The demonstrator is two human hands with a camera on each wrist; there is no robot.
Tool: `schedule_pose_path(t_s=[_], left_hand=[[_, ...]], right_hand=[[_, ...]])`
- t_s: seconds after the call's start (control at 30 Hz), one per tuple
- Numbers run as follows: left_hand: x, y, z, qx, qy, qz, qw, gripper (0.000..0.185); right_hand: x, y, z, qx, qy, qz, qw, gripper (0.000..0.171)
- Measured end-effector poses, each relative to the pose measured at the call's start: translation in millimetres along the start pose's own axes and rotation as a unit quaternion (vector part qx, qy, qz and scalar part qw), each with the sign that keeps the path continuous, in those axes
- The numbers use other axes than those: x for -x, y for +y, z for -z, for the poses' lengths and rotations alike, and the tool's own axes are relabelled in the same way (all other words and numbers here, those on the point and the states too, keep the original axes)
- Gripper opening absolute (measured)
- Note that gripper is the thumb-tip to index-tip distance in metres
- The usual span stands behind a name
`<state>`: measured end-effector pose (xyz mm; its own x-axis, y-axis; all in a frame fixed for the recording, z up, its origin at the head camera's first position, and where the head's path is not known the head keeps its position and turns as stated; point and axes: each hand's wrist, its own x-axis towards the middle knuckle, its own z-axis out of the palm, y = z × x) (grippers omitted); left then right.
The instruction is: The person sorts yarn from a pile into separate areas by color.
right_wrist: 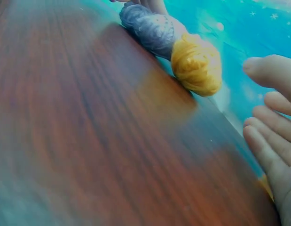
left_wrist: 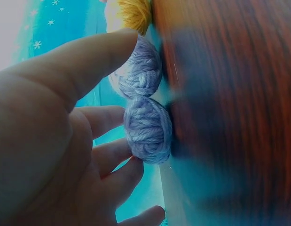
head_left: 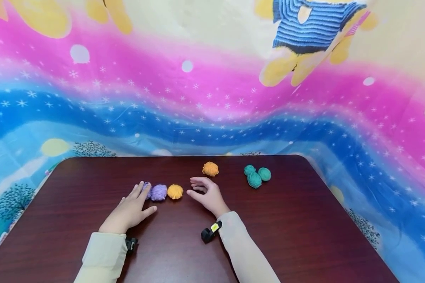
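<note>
Left hand [head_left: 129, 212] spread, fingers against the leftmost purple ball [left_wrist: 147, 131], second purple ball [head_left: 159, 192] and yellow ball [head_left: 175, 192] lined up beside it on the table [head_left: 177, 247]; right hand [head_left: 210, 197] loosely curved, thumb and fingers apart, just right of the yellow ball.

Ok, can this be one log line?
left hand: touches outer purple ball | right hand: empty, beside yellow ball | mid-row: inner purple ball | apart: orange ball, green balls
</note>
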<state>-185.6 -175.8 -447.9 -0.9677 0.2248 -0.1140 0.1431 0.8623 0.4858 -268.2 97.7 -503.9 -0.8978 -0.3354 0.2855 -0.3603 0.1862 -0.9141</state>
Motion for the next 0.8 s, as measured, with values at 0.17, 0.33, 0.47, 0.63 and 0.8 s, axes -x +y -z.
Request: schedule_pose_path(t_s=[0.17,0.33,0.47,0.63,0.8], left_hand=[[-0.1,0.2,-0.3,-0.002,0.003,0.000,1.0000,0.083],[0.2,2.3,-0.5,-0.003,0.005,0.001,1.0000,0.083],[-0.5,3.3,-0.7,-0.001,0.006,0.003,1.0000,0.084],[-1.0,3.5,-0.7,-0.007,0.007,0.003,0.9999,0.084],[0.0,3.5,-2.1,-0.007,0.006,0.007,0.9999,0.084]], right_hand=[[-1,-4,-5,0.066,-0.035,-0.028,0.997,0.054],[0,-12,-10,0.114,-0.058,-0.035,0.991,0.059],[-2,-14,-14,0.135,-0.063,-0.039,0.988,0.060],[-5,-14,-19,0.152,-0.052,-0.045,0.986,0.057],[-5,-14,-27,0.191,-0.050,-0.041,0.980,0.059]])
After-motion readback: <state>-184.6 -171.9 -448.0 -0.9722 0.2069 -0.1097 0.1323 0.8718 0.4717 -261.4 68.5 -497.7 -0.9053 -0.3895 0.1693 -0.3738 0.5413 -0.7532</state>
